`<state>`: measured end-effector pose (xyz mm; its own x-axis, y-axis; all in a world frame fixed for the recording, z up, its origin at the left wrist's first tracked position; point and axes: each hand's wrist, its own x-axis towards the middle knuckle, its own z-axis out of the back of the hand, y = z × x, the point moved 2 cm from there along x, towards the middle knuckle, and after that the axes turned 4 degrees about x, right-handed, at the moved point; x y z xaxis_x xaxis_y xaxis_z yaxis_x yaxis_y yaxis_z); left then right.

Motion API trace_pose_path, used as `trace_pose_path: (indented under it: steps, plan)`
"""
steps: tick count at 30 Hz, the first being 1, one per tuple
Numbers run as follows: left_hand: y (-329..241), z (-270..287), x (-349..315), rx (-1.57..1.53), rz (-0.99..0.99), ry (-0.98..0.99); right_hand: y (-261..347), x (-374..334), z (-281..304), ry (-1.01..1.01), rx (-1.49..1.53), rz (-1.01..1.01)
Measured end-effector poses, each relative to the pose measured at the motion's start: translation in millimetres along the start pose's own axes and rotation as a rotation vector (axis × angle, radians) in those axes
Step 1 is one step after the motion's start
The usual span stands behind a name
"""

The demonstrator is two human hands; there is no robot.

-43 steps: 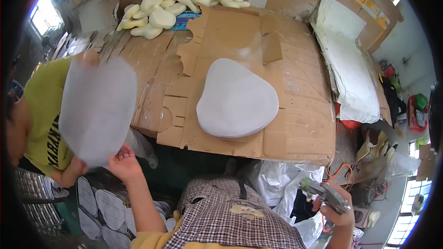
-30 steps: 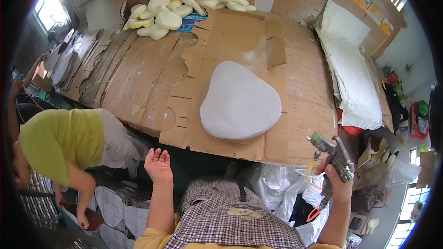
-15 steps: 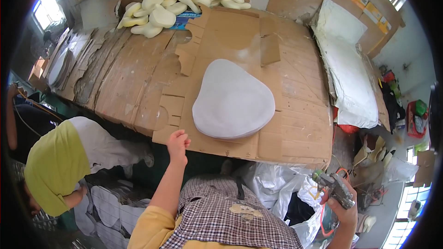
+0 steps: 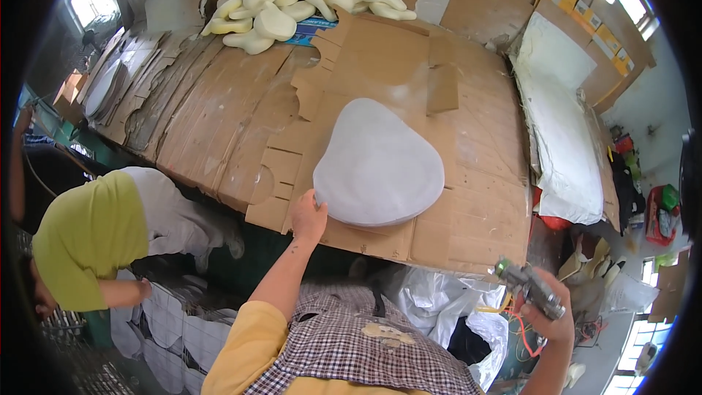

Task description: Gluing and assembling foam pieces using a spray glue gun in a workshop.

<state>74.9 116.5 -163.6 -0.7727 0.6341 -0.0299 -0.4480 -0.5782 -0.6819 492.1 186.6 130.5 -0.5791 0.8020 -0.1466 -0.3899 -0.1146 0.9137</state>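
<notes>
A grey pad (image 4: 380, 157) with a rounded three-cornered outline lies flat on the cardboard-covered table in front of me. My left hand (image 4: 309, 218) is at its lower left edge, fingers curled together; whether they pinch the rim I cannot tell. Off the table's near right corner, my right hand (image 4: 548, 307) is closed around a metal spray gun (image 4: 531, 287). The gun has a green part at its front end and points to the upper left. An orange hose (image 4: 528, 344) hangs below it.
Cream foam pieces (image 4: 276, 22) are heaped at the table's back left. A white-covered board (image 4: 567, 132) leans along the right side. At left, a person in a yellow-green top (image 4: 91, 241) bends over a wire rack (image 4: 164, 329) of grey pads. White plastic sheeting (image 4: 431, 300) lies by my right side.
My left hand has moved up to the grey pad's edge. The spray gun has turned slightly and shifted in my right hand. The bending person's arm has moved to the right.
</notes>
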Motion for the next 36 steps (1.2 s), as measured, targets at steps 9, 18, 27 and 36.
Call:
trace_pose_path:
  steps: [9, 18, 27, 36]
  plan:
    - [5.2, -4.2, 9.4, 0.051, -0.014, -0.034, 16.4, 37.9, -10.6, 0.037, 0.202, 0.056]
    - [-5.3, -10.3, 16.2, -0.067, -0.028, -0.127, -29.0, -5.5, -23.8, -0.129, 0.332, 0.092]
    - [-8.9, -13.6, 19.3, -0.932, 0.526, 0.154, -39.7, -53.8, -21.0, -0.263, 0.329, -0.033]
    - [-28.4, -16.1, 1.3, -1.025, 0.509, 0.296, -41.3, -47.4, -52.2, -0.321, 0.424, 0.06]
